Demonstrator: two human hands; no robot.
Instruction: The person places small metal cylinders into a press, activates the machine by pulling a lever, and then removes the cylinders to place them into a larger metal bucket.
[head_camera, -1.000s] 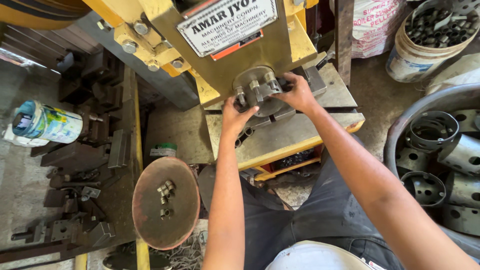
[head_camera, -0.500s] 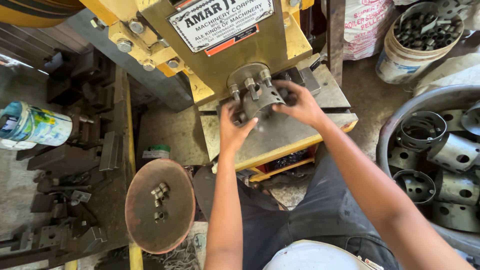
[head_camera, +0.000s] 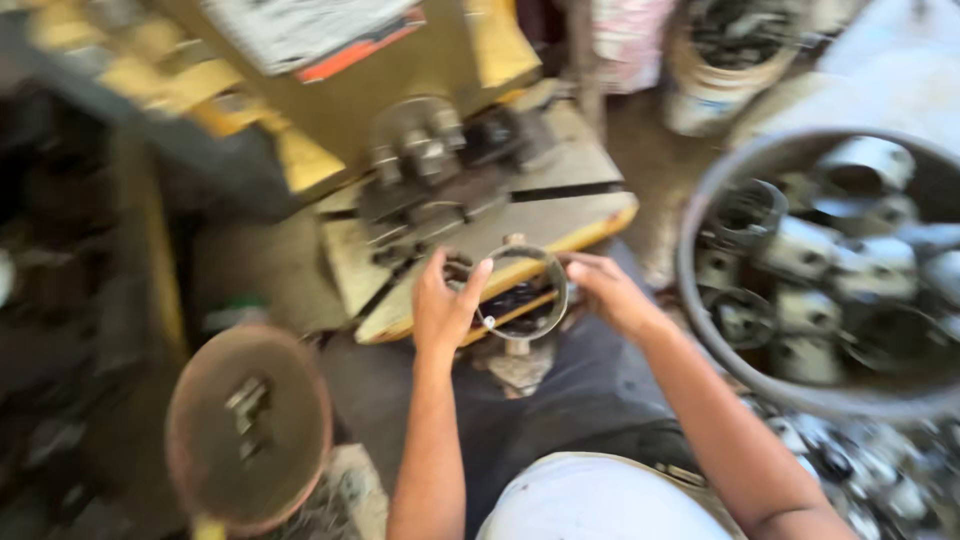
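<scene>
A round metal ring part (head_camera: 521, 292) hangs just in front of the press table's front edge, held between both hands. My left hand (head_camera: 446, 304) grips its left rim with fingers up over the edge. My right hand (head_camera: 608, 291) pinches its right rim. Behind them stands the yellow press machine (head_camera: 400, 120) with its dark metal die (head_camera: 420, 140) on the grey press table (head_camera: 540, 215). The picture is blurred by motion.
A large metal basin (head_camera: 700, 300) at the right holds several similar ring parts (head_camera: 800, 250). A white bucket (head_camera: 712, 75) of dark parts stands at the back. A rusty round stool seat (head_camera: 250, 425) is at the lower left. My dark trousers fill the bottom centre.
Both hands have come away from the die and moved toward me, now carrying the ring part off the table's front edge. The camera has swung right and down.
</scene>
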